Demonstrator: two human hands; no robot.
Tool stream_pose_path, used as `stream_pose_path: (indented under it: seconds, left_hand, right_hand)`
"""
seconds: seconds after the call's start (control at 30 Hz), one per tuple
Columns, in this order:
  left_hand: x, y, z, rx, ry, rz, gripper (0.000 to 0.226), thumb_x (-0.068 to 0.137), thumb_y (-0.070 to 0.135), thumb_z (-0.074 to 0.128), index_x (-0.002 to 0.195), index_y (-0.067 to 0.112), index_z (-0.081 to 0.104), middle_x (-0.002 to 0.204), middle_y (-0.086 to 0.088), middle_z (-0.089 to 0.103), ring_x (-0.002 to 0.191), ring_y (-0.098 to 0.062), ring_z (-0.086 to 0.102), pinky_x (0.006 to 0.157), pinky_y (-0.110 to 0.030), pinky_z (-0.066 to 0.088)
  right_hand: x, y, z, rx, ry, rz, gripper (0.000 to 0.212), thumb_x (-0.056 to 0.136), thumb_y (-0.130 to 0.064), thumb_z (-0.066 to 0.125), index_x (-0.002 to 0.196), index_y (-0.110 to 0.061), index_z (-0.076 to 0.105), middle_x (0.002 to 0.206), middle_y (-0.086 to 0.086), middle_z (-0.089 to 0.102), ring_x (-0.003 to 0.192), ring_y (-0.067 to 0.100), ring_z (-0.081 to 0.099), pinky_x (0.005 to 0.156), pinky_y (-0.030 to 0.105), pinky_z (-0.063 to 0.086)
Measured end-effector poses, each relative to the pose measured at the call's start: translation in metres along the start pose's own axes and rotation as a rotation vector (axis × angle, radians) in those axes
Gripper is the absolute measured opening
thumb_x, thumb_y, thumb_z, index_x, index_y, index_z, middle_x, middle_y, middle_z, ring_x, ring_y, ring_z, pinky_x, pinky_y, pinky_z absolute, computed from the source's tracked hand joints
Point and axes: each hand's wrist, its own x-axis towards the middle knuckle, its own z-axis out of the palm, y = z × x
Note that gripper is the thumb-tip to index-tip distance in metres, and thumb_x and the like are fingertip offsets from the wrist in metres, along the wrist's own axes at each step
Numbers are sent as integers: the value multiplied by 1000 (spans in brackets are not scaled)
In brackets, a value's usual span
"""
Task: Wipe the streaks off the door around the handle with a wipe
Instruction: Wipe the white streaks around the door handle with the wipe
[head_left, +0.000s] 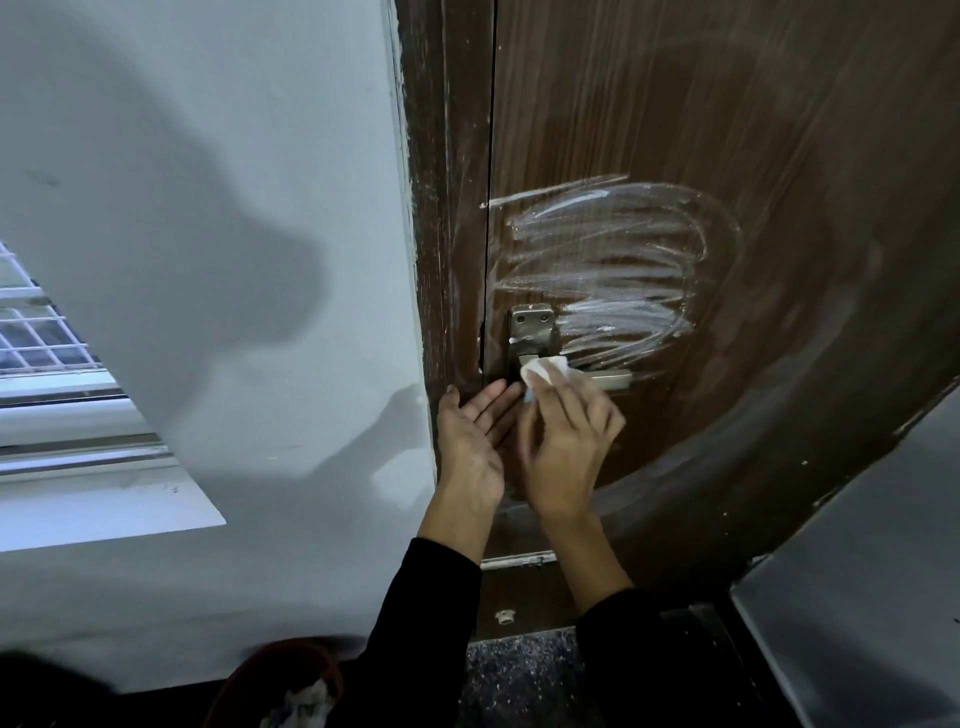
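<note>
A dark brown wooden door (753, 130) fills the upper right. White streaks (608, 265) cover the wood above and to the right of a metal handle plate (531, 327). My right hand (566, 441) presses a small white wipe (698, 370) against the lever of the handle, just below the plate. Fingers apart, my left hand (470, 441) lies flat on the door edge beside the handle, touching the right hand. Most of the lever is hidden behind the wipe and fingers.
A pale wall (234, 260) runs along the left, next to the door frame (441, 208). A window with a grille (36, 332) sits at the far left. A brown bin (280, 686) holding crumpled material stands on the floor below. A grey panel (872, 597) is at the lower right.
</note>
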Motion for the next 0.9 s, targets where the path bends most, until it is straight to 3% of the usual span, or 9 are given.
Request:
stream_pose_path:
  seconds: [0.1,0.27,0.43,0.53,0.63,0.7,0.77,0.83,0.9]
  left_hand:
    - [2,0,-1,28,-6,16,59,101,46,22,103,6,65,88,-7,72,87,-19,66,78,-27,49]
    - [4,-2,-3,56,-13,34,59,102,45,21,107,6,65,96,-6,72,89,-19,69,83,-28,51]
    - [5,-1,0,44,-1,23,56,101,44,25,100,4,65,88,-9,72,83,-19,67,73,-28,52]
    - [5,2,-3,66,-22,23,58,101,44,24,105,3,64,93,-10,72,86,-20,69,78,-28,52]
    - [4,3,-8,96,-50,31,58,102,44,23,110,3,63,103,-10,71,90,-20,69,83,-29,52]
    - [3,2,-8,135,-57,54,57,102,44,23,108,5,64,100,-9,71,91,-20,69,85,-28,51]
    - [2,3,-7,191,-59,87,56,102,44,22,105,8,65,97,-7,71,91,-18,68,86,-27,49]
    - [2,4,-8,220,-55,117,56,102,43,21,105,8,65,97,-7,71,91,-17,67,86,-27,47]
    - [3,6,-8,241,-40,148,57,102,43,21,104,8,66,90,-5,72,89,-15,67,85,-25,47]
  right_hand:
    - [-10,8,-3,118,-45,-26,31,86,-9,47,110,-7,67,119,7,65,112,21,45,89,35,36]
    - [6,32,-13,154,63,303,46,75,15,46,116,0,60,121,16,60,112,31,42,91,46,46]
    - [-8,-6,0,158,-93,25,37,83,-4,42,113,3,62,122,17,61,115,25,37,101,28,36]
    - [-7,11,-5,198,-44,71,36,82,2,45,112,0,64,120,15,61,108,24,41,93,25,39]
    - [5,24,-11,186,112,314,43,78,16,51,116,0,61,121,17,58,107,26,43,86,24,41]
    - [13,10,-9,297,214,581,43,83,13,50,124,1,54,126,19,51,111,23,44,86,9,38]
    - [20,-12,-6,544,303,963,45,89,7,49,133,-1,45,126,12,48,111,18,47,76,-4,36]
    - [24,-27,-2,877,281,1326,41,91,5,47,131,-3,47,115,4,52,102,13,50,68,2,42]
    - [26,-37,-3,1187,160,1570,30,87,12,44,111,0,58,92,7,59,86,14,55,62,13,45]
